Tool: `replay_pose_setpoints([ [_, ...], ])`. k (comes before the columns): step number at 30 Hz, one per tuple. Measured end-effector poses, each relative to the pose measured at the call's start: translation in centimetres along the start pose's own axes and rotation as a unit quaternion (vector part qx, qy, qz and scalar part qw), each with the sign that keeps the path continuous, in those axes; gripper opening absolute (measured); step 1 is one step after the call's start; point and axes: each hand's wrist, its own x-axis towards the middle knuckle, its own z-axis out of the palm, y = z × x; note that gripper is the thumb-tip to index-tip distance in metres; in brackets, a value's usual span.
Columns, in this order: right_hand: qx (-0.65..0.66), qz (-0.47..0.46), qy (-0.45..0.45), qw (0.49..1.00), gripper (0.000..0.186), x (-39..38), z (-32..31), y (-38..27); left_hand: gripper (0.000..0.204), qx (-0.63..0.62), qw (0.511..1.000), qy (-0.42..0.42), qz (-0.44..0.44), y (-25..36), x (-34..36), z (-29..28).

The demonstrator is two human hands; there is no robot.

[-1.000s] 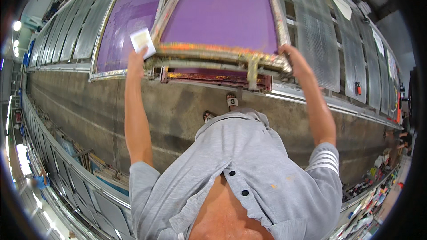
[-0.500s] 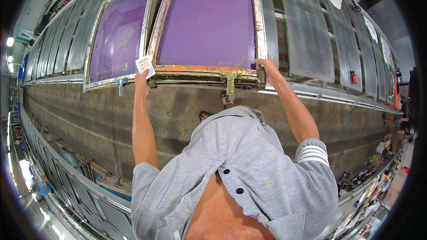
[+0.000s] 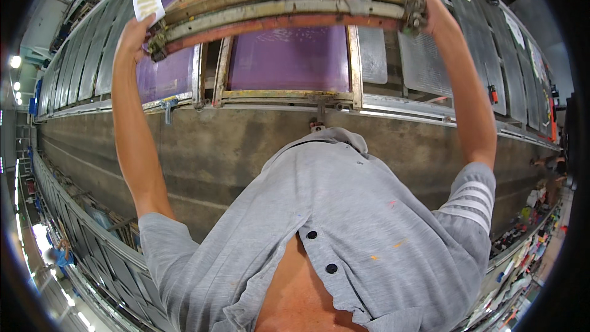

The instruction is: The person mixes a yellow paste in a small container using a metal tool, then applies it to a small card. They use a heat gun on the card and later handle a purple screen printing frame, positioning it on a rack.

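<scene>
My left hand (image 3: 133, 40) grips the left end of a raised stack of paint-stained screen frames (image 3: 283, 9), together with a small white card (image 3: 147, 5). My right hand (image 3: 430, 9) is closed on the stack's right corner. The frames' thick near edges face me, tilted up, with purple mesh behind them. Beneath, another purple screen (image 3: 289, 61) lies on the long rail table, and a second one (image 3: 166, 77) lies to its left, partly hidden by the raised frames and my left hand.
Grey platens (image 3: 418, 67) line the rail (image 3: 393, 107) on both sides of the screens. Another row of racks (image 3: 92, 221) runs behind me over a concrete floor (image 3: 215, 160). A person in blue (image 3: 61, 255) is at the far lower left; goods are piled at the lower right.
The gripped frames have risen and tilted toward me, uncovering the purple screen underneath. Both hands have moved up and apart since half a second ago, the card going with my left hand.
</scene>
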Motion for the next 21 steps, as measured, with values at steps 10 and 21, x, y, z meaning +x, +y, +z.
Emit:
replay_pose_setpoints([
  [10,-0.047,0.021,0.053,0.997,0.030,1.1,0.0,-2.3,0.031,-0.025,0.999,-0.005,0.037,1.2,1.3,-0.7],
  [21,-0.027,0.056,0.147,0.987,0.017,0.7,-4.2,14.2,0.044,0.178,0.958,0.216,0.059,-16.7,-5.9,8.5],
])
